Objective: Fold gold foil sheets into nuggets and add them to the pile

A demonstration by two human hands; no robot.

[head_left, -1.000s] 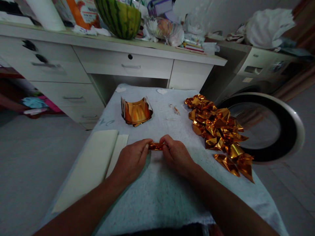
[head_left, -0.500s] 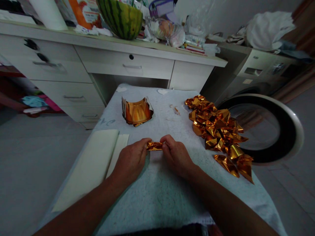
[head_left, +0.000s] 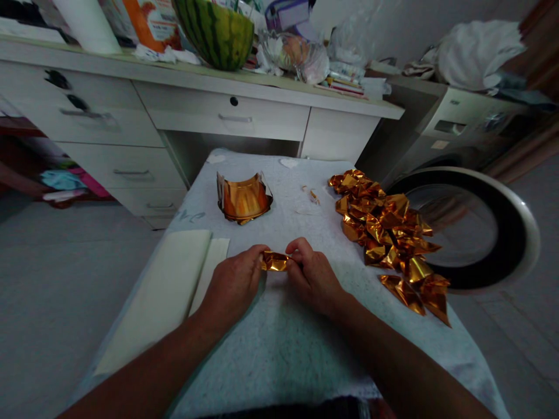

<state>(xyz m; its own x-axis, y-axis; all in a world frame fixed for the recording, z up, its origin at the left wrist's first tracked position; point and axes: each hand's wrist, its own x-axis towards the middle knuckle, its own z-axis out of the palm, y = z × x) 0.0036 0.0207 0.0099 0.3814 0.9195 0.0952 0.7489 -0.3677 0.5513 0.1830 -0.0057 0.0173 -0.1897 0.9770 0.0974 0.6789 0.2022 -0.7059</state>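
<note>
A small piece of shiny gold foil (head_left: 275,261) is stretched between my two hands over the cloth-covered table (head_left: 279,355). My left hand (head_left: 236,279) pinches its left end between thumb and curled fingers. At the right end, my right hand (head_left: 312,276) grips the foil with thumb and forefinger. Beyond my hands stands a curved stack of gold foil sheets (head_left: 245,199). To the right lies a heap of crumpled and folded gold foil pieces (head_left: 388,218). White folded paper (head_left: 161,291) rests beside my left forearm.
Small scraps (head_left: 312,196) lie on the cloth beyond my hands. A white desk (head_left: 236,119) stands behind the table, with a cut watermelon (head_left: 216,35) and bags on top. At the right, a washing machine (head_left: 463,116) has its round door (head_left: 519,233) open beside the table.
The foil between my hands has turned slightly and looks wider. My right hand's fingers have shifted a little at its end. The other things look unmoved.
</note>
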